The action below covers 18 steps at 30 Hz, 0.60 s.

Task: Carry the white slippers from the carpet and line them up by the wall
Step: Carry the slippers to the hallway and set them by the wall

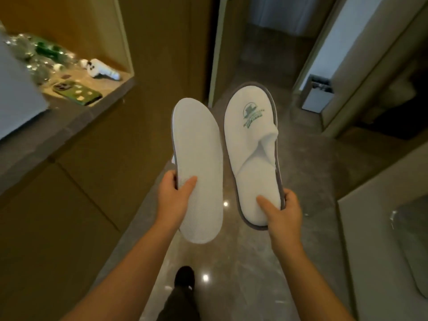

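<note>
I hold two white slippers in the air above a polished stone floor point(301, 172). My left hand point(172, 198) grips the heel end of the left slipper point(196, 154), whose plain white side faces me. My right hand point(281, 213) grips the heel of the right slipper point(251, 140), upper side up, with a green logo on its toe and a grey rim. Both slippers point away from me, side by side and a little apart. No carpet is in view.
A wooden cabinet wall point(97, 181) runs along the left, with a stone counter point(46, 130) carrying a phone point(77, 91), bottles and a white object. A doorway opens ahead. A grey bin point(317, 96) stands at the far right. My dark shoe point(184, 276) is below.
</note>
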Available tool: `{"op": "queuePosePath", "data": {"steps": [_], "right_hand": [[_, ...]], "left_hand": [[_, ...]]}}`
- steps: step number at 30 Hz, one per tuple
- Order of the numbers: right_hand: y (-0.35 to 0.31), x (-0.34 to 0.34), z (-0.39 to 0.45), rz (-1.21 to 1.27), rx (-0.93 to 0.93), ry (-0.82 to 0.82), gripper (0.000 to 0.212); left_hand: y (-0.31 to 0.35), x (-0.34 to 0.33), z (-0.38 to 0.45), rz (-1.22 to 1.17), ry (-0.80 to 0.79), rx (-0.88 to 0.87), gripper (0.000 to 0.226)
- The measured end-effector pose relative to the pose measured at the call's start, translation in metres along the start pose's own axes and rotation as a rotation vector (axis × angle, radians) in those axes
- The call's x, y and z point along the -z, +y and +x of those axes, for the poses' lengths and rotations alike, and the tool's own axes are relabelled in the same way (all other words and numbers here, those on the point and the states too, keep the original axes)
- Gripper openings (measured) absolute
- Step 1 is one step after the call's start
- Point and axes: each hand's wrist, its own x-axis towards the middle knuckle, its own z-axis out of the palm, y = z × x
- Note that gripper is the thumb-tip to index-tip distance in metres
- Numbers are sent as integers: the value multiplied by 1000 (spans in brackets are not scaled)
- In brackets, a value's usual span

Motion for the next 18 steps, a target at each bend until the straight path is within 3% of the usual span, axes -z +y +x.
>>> {"op": "queuePosePath", "data": {"steps": [10, 18], "right_hand": [[-12, 12, 165, -17, 1, 271, 29], [11, 4, 337, -59, -29, 96, 28]], "left_hand": [[41, -130, 153, 14, -270, 12, 19], [29, -230, 262, 33, -97, 41, 17]]}}
